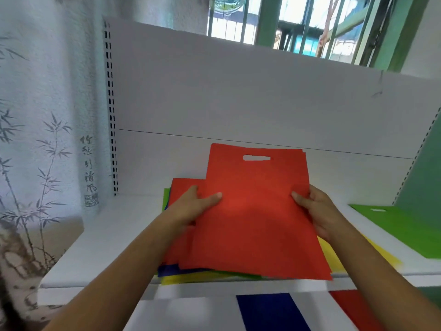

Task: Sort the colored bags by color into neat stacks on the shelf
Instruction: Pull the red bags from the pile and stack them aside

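Both hands hold a small stack of red bags (257, 211) by its side edges, tilted up over the white shelf (107, 235). Left hand (195, 206) pinches the left edge, thumb on top; right hand (315, 211) grips the right edge, thumb on top too. Cut-out handle faces the back panel. Under it: mixed pile w/ another red bag (183, 187), blue (167, 271), yellow (191, 278) & green edges showing. Green bag stack (405, 230) lies flat at right. Lower shelf: blue bag (269, 311), red bag (353, 309).
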{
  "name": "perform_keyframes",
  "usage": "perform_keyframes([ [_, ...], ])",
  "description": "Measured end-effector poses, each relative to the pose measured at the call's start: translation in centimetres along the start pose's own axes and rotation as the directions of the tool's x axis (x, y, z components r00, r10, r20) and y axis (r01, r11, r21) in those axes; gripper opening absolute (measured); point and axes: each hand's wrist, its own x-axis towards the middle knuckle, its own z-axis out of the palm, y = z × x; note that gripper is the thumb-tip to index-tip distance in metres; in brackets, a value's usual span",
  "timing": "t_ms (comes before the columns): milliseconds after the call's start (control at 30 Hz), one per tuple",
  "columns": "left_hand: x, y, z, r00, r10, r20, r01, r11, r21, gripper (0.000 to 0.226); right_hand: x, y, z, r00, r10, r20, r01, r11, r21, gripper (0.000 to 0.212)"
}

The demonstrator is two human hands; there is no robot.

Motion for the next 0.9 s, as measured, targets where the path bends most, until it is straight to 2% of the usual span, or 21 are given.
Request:
perform_keyframes([
  [33, 0.2, 0.5, 0.3, 0.995, -0.071, 0.074, 0.083, 0.979, -0.184, 0.055, -0.3, -0.1, -0.2, 0.999, 0.037, 0.002, -0.037, 0.999, 0.039, 0.068],
  [67, 0.1, 1.0, 0.7, 0.988, -0.09, 0.128, 0.122, 0.956, -0.265, 0.047, -0.8, -0.2, -0.4, 0.997, 0.08, 0.006, -0.08, 0.994, 0.073, 0.064],
  [133, -0.5, 1.8, 2.1, 0.99, -0.032, 0.137, 0.069, 0.959, -0.274, 0.025, -2.0, -0.4, -1.1, 0.983, 0.181, 0.016, -0.182, 0.973, 0.14, 0.058],
  [200, -1.5, 2.1, 3.2, 0.994, 0.085, 0.064, -0.072, 0.98, -0.186, 0.014, -3.2, -0.6, -1.2, 0.964, 0.264, -0.016, -0.262, 0.962, 0.076, 0.048],
  [233, -1.8, 2.1, 3.9, 0.989, 0.144, 0.036, -0.138, 0.981, -0.14, 0.012, -4.1, -0.7, -1.4, 0.967, 0.244, -0.069, -0.247, 0.968, -0.04, 0.04],
  [300, -2.8, 2.0, 4.6, 0.974, 0.228, -0.001, -0.227, 0.97, -0.087, 0.011, -6.0, -0.7, -1.4, 0.98, 0.08, -0.183, -0.137, 0.936, -0.325, 0.02],
  [333, -3.3, 1.8, 5.0, 0.969, 0.248, -0.011, -0.248, 0.966, -0.066, 0.011, -7.3, -0.7, -1.4, 0.976, -0.004, -0.218, -0.089, 0.904, -0.417, 0.013],
  [367, -3.8, 1.7, 5.5, 0.964, 0.265, -0.017, -0.265, 0.963, -0.045, 0.014, -8.6, -0.8, -1.5, 0.969, -0.062, -0.241, -0.06, 0.882, -0.468, 0.015],
  [433, -5.2, 1.5, 6.9, 0.956, 0.294, -0.004, -0.294, 0.956, -0.022, 0.018, -11.2, -1.0, -2.2, 0.948, -0.134, -0.29, -0.033, 0.862, -0.506, 0.021],
  [567, -7.2, 0.3, 12.4, 0.949, 0.264, 0.172, -0.261, 0.965, -0.039, 0.015, -16.0, -1.5, -6.9, 0.884, -0.212, -0.417, -0.066, 0.826, -0.56, 0.024],
  [667, -7.2, -0.5, 18.0, 0.923, 0.308, 0.231, -0.321, 0.947, 0.017, 0.004, -19.6, -1.9, -11.5, 0.839, -0.25, -0.483, -0.111, 0.791, -0.602, 0.016],
  [733, -7.4, -0.8, 23.0, 0.91, 0.31, 0.276, -0.326, 0.945, 0.011, 0.002, -22.3, -1.9, -15.5, 0.809, -0.246, -0.534, -0.187, 0.753, -0.63, 0.008],
  [800, -7.8, -1.3, 28.6, 0.898, 0.287, 0.332, -0.304, 0.953, -0.001, 0.004, -25.3, -1.8, -20.6, 0.76, -0.247, -0.602, -0.265, 0.728, -0.633, 0.012],
  [900, -8.3, -2.0, 38.2, 0.862, 0.226, 0.453, -0.235, 0.971, -0.039, 0.009, -30.1, -2.1, -28.6, 0.682, -0.265, -0.682, -0.31, 0.74, -0.597, 0.009],
])
